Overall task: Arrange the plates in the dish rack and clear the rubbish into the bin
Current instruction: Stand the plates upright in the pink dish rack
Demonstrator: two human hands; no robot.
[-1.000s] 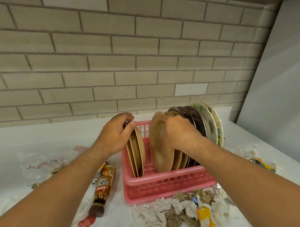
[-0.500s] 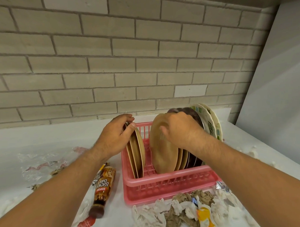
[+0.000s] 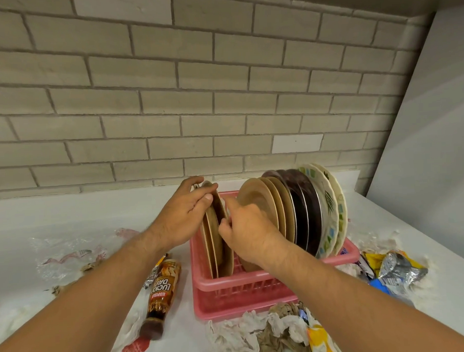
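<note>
Plates (image 3: pixel 218 242) in tan stand on edge at the left end of the pink dish rack (image 3: pixel 229 281), with the left hand (image 3: pixel 183 218) and right hand (image 3: pixel 250 234) each keeping a clamped grip on their rims. The likely next move is sliding one right to the main stack (image 3: pixel 282 208), and the rubbish (image 3: pixel 273 335) on the counter (image 3: pixel 69 213) is uncleared.
</note>
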